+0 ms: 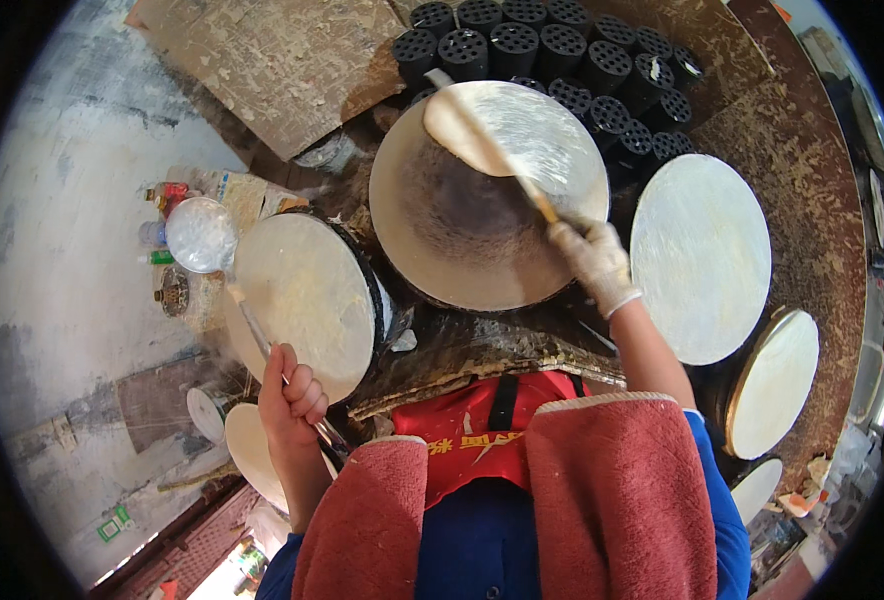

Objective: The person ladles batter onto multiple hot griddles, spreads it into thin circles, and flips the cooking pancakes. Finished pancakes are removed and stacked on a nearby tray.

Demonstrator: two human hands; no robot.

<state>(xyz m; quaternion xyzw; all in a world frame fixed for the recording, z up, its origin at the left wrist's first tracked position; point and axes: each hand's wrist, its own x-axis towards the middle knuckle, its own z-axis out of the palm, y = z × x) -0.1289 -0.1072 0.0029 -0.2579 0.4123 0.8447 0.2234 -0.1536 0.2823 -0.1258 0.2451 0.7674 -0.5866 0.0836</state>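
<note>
My right hand (596, 259), in a whitish knit glove, grips the handle end of a long flat spatula (487, 142). The blade is blurred and crosses a large round griddle (479, 217). A whitish, batter-like layer (547, 120) covers the griddle's far part; its middle is brown and dark. On the left, my bare left hand (293, 390) is closed around the handle of a metal ladle (202, 235). The shiny ladle bowl is raised beside a pale round disc (303, 307), which has a dark rim.
Several honeycomb coal briquettes (513, 41) stand behind the griddle. At right are a large pale disc (701, 259) and a smaller one (776, 384). A worn board (277, 67) lies at upper left. Bottles and a glass jar (172, 292) stand near the ladle.
</note>
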